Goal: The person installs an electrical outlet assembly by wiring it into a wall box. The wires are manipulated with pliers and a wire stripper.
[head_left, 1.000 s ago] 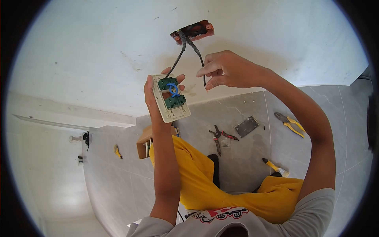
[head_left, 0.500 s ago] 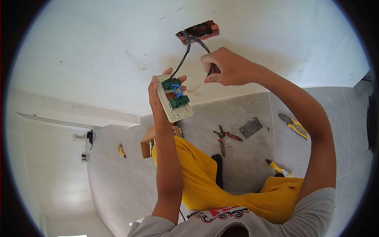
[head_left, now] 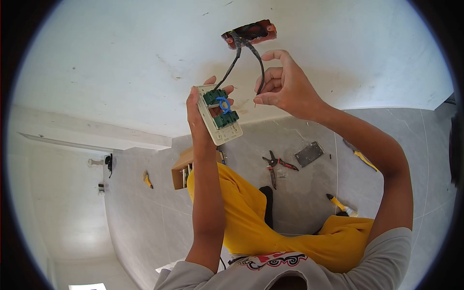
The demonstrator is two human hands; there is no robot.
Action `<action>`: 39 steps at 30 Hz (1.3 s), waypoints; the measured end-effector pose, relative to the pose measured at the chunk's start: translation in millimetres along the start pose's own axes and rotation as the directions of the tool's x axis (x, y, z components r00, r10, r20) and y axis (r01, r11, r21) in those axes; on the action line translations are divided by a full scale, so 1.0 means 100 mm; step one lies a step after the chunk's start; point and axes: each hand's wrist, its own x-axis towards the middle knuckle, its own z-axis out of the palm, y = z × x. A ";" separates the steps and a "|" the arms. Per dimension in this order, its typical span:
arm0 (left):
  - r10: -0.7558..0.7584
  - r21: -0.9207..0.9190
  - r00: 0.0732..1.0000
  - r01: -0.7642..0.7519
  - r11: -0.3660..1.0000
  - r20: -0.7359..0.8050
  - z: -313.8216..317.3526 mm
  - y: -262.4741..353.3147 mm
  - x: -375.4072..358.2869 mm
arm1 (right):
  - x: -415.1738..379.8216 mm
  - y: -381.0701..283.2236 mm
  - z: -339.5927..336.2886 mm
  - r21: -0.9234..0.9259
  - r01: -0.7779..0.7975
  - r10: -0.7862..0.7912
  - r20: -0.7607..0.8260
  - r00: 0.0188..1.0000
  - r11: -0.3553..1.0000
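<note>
My left hand (head_left: 195,112) holds a cream socket plate (head_left: 226,134), its back with green terminal blocks (head_left: 225,119) and a blue wire loop (head_left: 223,104) facing me. One black cable (head_left: 229,69) runs from the red-brown wall box (head_left: 270,32) to the upper green block. A second black cable (head_left: 261,67) hangs from the same box, curving down to my right hand (head_left: 285,86). Its lower end, with a bare copper tip, is pinched between my right thumb and curled fingers, while the index finger is raised apart.
On the grey tiled floor lie wire strippers (head_left: 273,163), a dark rectangular plate (head_left: 309,154), yellow-handled pliers (head_left: 365,160), a brush (head_left: 342,206) and another yellow-handled tool (head_left: 148,180). An open cardboard box (head_left: 179,177) stands beside my yellow-clothed leg.
My right hand has turned and its index finger has lifted off, showing more of the cable. The socket plate and my left hand have shifted slightly right and up in view.
</note>
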 end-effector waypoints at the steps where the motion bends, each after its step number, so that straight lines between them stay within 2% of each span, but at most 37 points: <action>1: 0.001 0.001 1.000 -0.001 1.000 -0.003 0.01 0.00 -0.01 | -0.01 -0.02 0.00 0.034 -0.002 0.003 -0.047 0.999 0.999; 3: 0.001 -0.002 1.000 -0.001 1.000 -0.005 0.02 0.00 -0.02 | -0.03 -0.02 0.00 0.069 -0.001 0.008 -0.094 0.996 0.998; 5: 0.002 -0.004 1.000 -0.002 1.000 -0.006 0.02 0.01 -0.02 | -0.05 -0.01 -0.05 -0.120 0.168 -0.175 -0.047 0.983 0.978; 6: 0.002 -0.008 1.000 -0.002 1.000 -0.003 0.02 0.01 -0.02 | -0.05 -0.01 -0.08 -0.120 0.168 -0.175 -0.047 0.983 0.978; 8: 0.002 -0.015 1.000 -0.002 1.000 -0.003 0.01 0.00 -0.01 | -0.01 -0.03 -0.19 -0.471 0.222 -0.160 0.168 0.973 0.854; 9: 0.003 -0.024 1.000 -0.003 1.000 -0.001 0.01 -0.01 -0.01 | -0.01 -0.03 -0.24 -0.472 0.221 -0.158 0.169 0.973 0.853; 10: 0.004 -0.034 1.000 -0.004 0.999 0.000 0.00 -0.01 0.00 | -0.01 -0.03 -0.29 -0.674 0.349 -0.201 0.290 0.936 0.651; 11: 0.004 -0.035 1.000 -0.004 0.999 -0.002 0.00 -0.02 0.00 | 0.00 -0.08 -0.31 -0.798 0.462 -0.205 0.415 0.887 0.387; 12: 0.010 -0.038 1.000 -0.009 0.999 0.006 0.00 -0.02 0.00 | 0.01 -0.15 -0.33 -0.797 0.464 -0.204 0.417 0.886 0.387; 14: 0.015 -0.041 1.000 -0.014 0.999 0.015 0.00 -0.03 0.00 | 0.03 -0.34 -0.37 -0.902 0.279 0.081 0.322 0.943 0.329; 15: 0.022 -0.034 1.000 -0.022 0.999 0.016 0.00 -0.03 0.00 | 0.06 -0.43 -0.37 -0.902 0.280 0.080 0.322 0.943 0.329; 17: 0.029 -0.024 0.999 -0.029 0.999 0.020 0.01 -0.03 -0.01 | 0.10 -0.56 -0.36 -0.953 0.191 0.289 0.257 0.922 0.236; 18: 0.033 -0.022 0.999 -0.033 0.999 0.017 0.02 -0.03 -0.01 | 0.10 -0.54 -0.37 -0.953 0.190 0.288 0.255 0.923 0.237; 20: 0.039 -0.021 0.999 -0.039 0.999 0.014 0.02 -0.02 -0.02 | 0.12 -0.46 -0.40 -0.925 0.283 0.166 0.330 0.929 0.253; 24: 0.042 -0.014 0.999 -0.042 0.999 0.015 0.02 -0.03 -0.02 | 0.17 -0.29 -0.44 -0.903 0.323 0.058 0.352 0.934 0.283; 26: 0.043 -0.010 0.999 -0.043 0.999 0.013 0.03 -0.03 -0.03 | 0.15 -0.26 -0.43 -0.871 0.388 -0.062 0.388 0.919 0.301; 27: 0.027 -0.038 0.999 -0.026 0.999 0.025 0.03 -0.03 -0.03 | 0.12 -0.27 -0.42 -0.871 0.389 -0.062 0.389 0.919 0.301; 29: 0.011 -0.064 0.999 -0.009 0.998 0.035 0.03 -0.01 -0.04 | 0.06 -0.30 -0.38 -0.643 0.241 -0.046 0.305 0.951 0.727; 30: -0.016 -0.081 0.999 0.019 0.996 0.039 0.04 -0.01 -0.05 | 0.05 -0.22 -0.39 -0.642 0.242 -0.045 0.307 0.951 0.727; 31: -0.042 -0.100 0.998 0.046 0.994 0.045 0.05 -0.01 -0.05 | 0.03 -0.07 -0.41 -0.347 0.112 -0.028 0.236 0.971 0.931; 32: -0.040 -0.100 0.998 0.044 0.994 0.044 0.05 -0.03 -0.04 | 0.03 -0.03 -0.40 0.006 -0.014 0.013 0.173 0.985 1.000; 33: -0.056 -0.128 0.997 0.063 0.990 0.062 0.04 -0.05 -0.03 | 0.02 0.00 -0.40 0.007 -0.012 0.010 0.174 0.985 1.000; 35: -0.072 -0.155 0.994 0.083 0.984 0.078 0.04 -0.07 -0.03 | -0.02 0.02 -0.35 0.180 -0.156 0.159 -0.007 0.987 0.971; 36: -0.072 -0.152 0.994 0.083 0.985 0.076 0.06 -0.06 -0.04 | 0.00 0.02 -0.36 0.180 -0.156 0.160 -0.005 0.987 0.971; 38: -0.075 -0.151 0.994 0.086 0.985 0.075 0.08 -0.07 -0.04 | 0.07 0.00 -0.38 0.001 -0.152 0.149 0.189 0.971 0.988; 39: -0.081 -0.135 0.994 0.090 0.987 0.071 0.09 -0.08 -0.04 | 0.08 -0.03 -0.36 0.000 -0.155 0.152 0.189 0.970 0.988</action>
